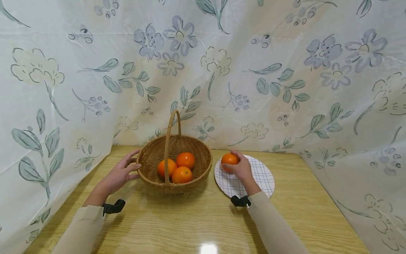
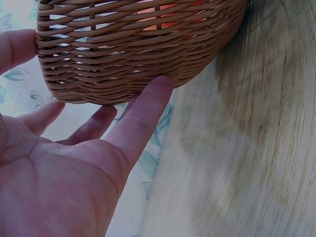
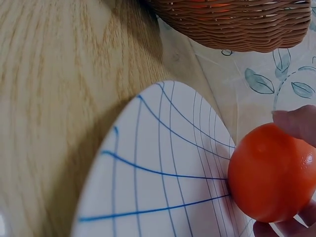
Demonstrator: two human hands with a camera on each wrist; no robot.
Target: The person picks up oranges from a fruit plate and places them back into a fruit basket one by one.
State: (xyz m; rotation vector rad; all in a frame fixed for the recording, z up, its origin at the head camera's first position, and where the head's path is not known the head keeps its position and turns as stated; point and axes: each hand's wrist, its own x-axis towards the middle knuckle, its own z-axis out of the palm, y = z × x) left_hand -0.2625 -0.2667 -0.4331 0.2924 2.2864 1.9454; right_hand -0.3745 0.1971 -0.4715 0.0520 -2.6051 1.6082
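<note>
A round wicker basket (image 1: 152, 151) with a tall arched handle stands on the table, holding three oranges (image 1: 185, 160). My left hand (image 1: 118, 175) touches the basket's left side from outside, fingers spread and fairly straight; in the left wrist view the fingertips (image 2: 160, 86) rest against the weave. To the right, my right hand (image 1: 243, 169) grips another orange (image 1: 229, 160) over the left part of a white plate (image 1: 261, 174) with blue grid lines. The right wrist view shows this orange (image 3: 271, 173) between thumb and fingers, near the plate's surface; whether they touch I cannot tell.
The light wooden table (image 1: 177, 222) carries the basket and plate side by side, a narrow gap between them. Floral cloth (image 1: 222, 88) hangs behind and along both sides. The basket's handle (image 1: 169, 141) arches above the oranges.
</note>
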